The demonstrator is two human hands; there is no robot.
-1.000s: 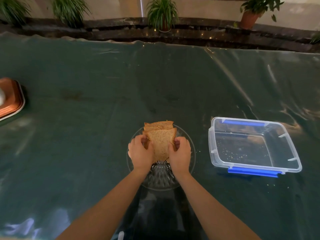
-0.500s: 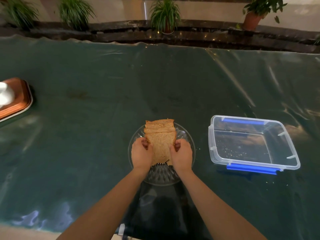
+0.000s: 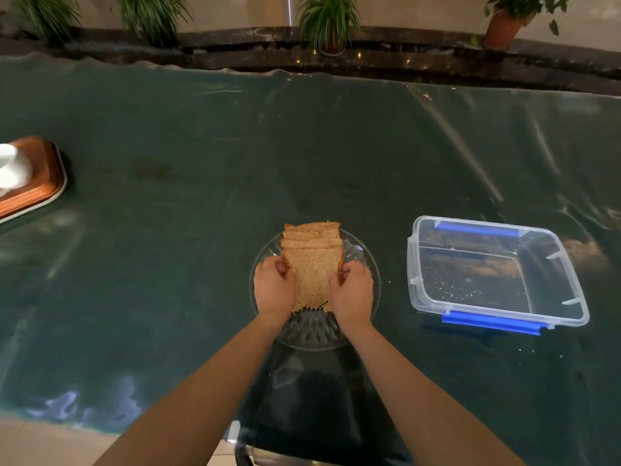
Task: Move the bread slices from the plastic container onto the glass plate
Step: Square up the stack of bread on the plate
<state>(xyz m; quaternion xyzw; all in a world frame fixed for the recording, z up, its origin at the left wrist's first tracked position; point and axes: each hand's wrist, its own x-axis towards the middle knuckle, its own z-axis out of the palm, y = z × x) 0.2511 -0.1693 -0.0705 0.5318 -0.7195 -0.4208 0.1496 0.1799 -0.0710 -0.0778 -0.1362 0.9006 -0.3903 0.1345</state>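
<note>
Several brown bread slices (image 3: 313,260) lie fanned out on a patterned glass plate (image 3: 314,331) at the table's middle front. My left hand (image 3: 274,287) grips the nearest slice at its left edge. On the slice's right edge sits my right hand (image 3: 353,290), fingers curled around it. To the right stands the clear plastic container (image 3: 497,274) with blue clips; only crumbs show inside it.
A brown tray (image 3: 37,183) carrying a white cup (image 3: 11,166) sits at the far left edge. The table wears a dark green cloth under clear plastic film (image 3: 168,230). Potted plants (image 3: 327,25) line a ledge behind the table.
Both hands stay on the nearest slice over the plate, barely shifting. The camera has tilted a little, so the scene sits slightly lower and further right.
</note>
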